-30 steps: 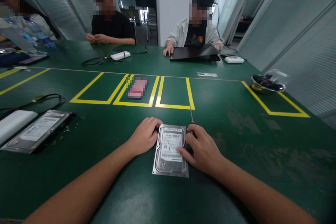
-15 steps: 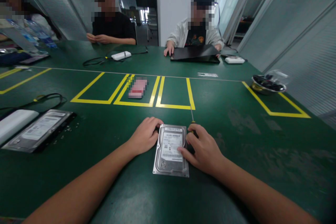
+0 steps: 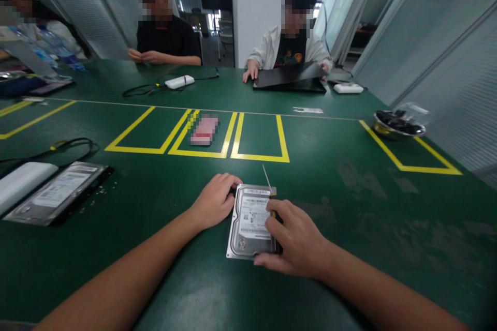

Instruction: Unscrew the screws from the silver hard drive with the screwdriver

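Right hand (image 3: 294, 240) lifted the screwdriver (image 3: 268, 189) over the hard drive (image 3: 250, 220).

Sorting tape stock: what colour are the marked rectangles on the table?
Yellow outlines on the dark green table, clearest in the head view.

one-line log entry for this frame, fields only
left hand: steadies hard drive edge | right hand: grips screwdriver, tip raised | drive: flat on table

A silver hard drive (image 3: 251, 221) lies flat, label up, a thin screwdriver (image 3: 268, 190) slanting over its far right corner.
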`<action>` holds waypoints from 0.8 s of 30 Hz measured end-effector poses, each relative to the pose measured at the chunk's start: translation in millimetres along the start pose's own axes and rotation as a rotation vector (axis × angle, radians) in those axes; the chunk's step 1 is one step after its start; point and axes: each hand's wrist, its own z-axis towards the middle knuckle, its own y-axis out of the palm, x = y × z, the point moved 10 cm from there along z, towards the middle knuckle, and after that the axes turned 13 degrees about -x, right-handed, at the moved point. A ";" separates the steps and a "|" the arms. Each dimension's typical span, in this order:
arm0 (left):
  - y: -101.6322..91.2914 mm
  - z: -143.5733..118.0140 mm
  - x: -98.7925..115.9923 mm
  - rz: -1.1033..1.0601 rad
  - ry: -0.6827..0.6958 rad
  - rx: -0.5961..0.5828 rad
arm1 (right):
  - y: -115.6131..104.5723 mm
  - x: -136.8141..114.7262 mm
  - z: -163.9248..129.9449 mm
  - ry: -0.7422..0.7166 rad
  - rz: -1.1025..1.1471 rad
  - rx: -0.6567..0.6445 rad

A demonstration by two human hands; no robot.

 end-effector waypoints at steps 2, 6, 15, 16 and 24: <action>0.1 0.4 -0.2 0.003 0.000 0.002 | 0.6 -1.5 0.2 0.005 -0.007 -0.002; 1.0 1.2 1.1 0.003 0.008 -0.003 | -0.2 -2.1 1.1 0.008 -0.025 0.012; 0.8 1.3 1.0 -0.005 -0.006 0.006 | -3.2 -0.1 0.3 0.020 -0.058 0.015; 0.7 1.3 0.9 -0.002 -0.007 0.007 | -2.8 0.8 0.3 0.025 -0.056 0.014; -0.5 0.2 0.7 0.001 -0.008 0.014 | -2.8 4.5 0.1 0.013 0.081 0.018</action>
